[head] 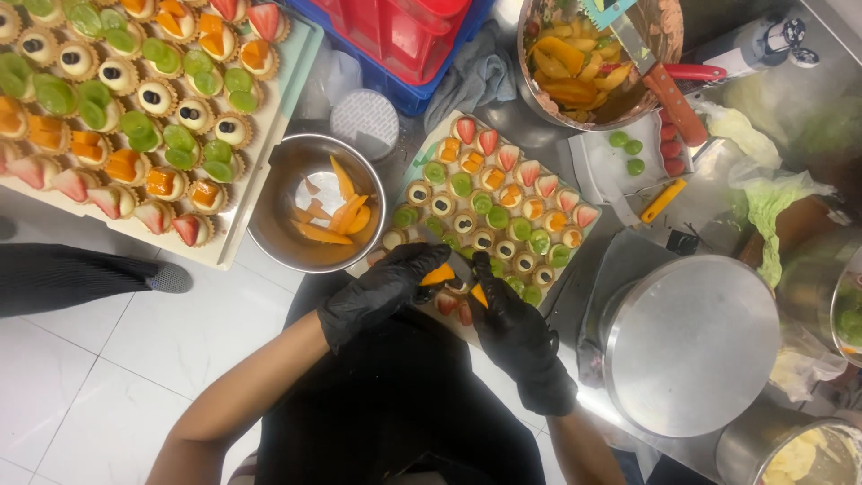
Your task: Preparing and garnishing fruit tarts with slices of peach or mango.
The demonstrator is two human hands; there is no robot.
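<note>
Both gloved hands met at the near edge of the tart board (588,216), close over the front row so the fruit could go straight onto a shell. Left hand (382,292) curled, fingertips pinched on an orange mango slice (438,275); right hand (516,337) bent inward, pinching a smaller orange piece (479,295). Steel bowl of mango slices (316,202) sat just left of the board, within reach.

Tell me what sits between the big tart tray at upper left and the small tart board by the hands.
A steel bowl of orange fruit slices sits between the big tray and the small board, seen in the head view.
</note>
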